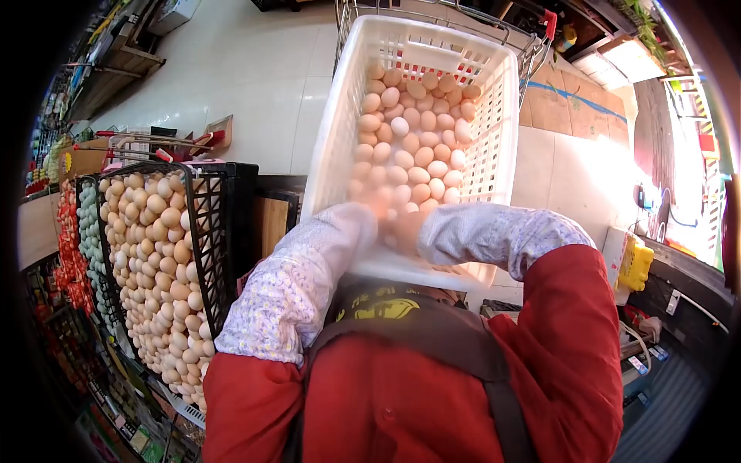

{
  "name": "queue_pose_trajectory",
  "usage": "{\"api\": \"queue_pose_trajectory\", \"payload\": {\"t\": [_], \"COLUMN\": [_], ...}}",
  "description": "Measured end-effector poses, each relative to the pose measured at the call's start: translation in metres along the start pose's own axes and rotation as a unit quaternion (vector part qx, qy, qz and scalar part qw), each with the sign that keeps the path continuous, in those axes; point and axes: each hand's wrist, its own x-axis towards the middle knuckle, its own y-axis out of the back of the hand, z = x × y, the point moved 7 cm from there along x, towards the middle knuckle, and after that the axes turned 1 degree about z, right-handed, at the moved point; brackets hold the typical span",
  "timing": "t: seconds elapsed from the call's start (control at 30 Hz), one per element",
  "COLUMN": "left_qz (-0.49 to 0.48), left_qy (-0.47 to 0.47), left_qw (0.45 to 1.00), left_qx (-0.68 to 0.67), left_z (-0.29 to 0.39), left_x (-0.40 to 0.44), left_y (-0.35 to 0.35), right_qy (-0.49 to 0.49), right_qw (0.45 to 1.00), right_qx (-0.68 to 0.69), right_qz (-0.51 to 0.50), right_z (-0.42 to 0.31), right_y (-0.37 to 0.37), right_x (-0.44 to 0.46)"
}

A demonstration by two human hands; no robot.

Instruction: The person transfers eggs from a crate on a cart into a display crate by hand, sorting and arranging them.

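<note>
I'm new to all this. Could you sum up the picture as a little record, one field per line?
Container: white basket, openwork walls
Contents: loose eggs, pale to brown
Left hand: left hand, blurred, over the basket's near end; grip unclear
Right hand: right hand, blurred, beside the left; grip unclear
Clothing: red top, dark apron with yellow print, patterned sleeve covers on both forearms
To the left: black crate with many more eggs

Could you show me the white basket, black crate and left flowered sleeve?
White basket [499,147]: head view, on its right wall.
Black crate [210,239]: head view, on its lattice side.
Left flowered sleeve [278,297]: head view, near its middle.
</note>
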Motion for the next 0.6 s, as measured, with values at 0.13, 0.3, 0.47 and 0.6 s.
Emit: {"api": "queue_pose_trajectory", "payload": {"t": [0.13, 0.3, 0.47, 0.6], "left_qz": [-0.002, -0.014, -0.010, -0.001], "left_qy": [-0.003, 0.003, -0.010, -0.018], "left_qw": [0.999, 0.997, 0.998, 0.999], "left_qx": [-0.051, -0.079, -0.059, -0.049], "left_z": [-0.007, -0.012, -0.008, -0.006], "left_x": [0.016, 0.026, 0.027, 0.026], "left_y": [-0.014, -0.026, -0.019, -0.014], "right_qy": [0.053, 0.067, 0.077, 0.084], "right_qw": [0.998, 0.994, 0.993, 0.996], "right_qx": [-0.023, -0.065, -0.041, 0.002], "right_qz": [-0.022, -0.059, -0.081, -0.017], "right_z": [-0.017, -0.034, -0.030, -0.035], "right_y": [0.026, 0.054, 0.045, 0.056], "right_x": [-0.014, -0.032, -0.024, -0.030]}}
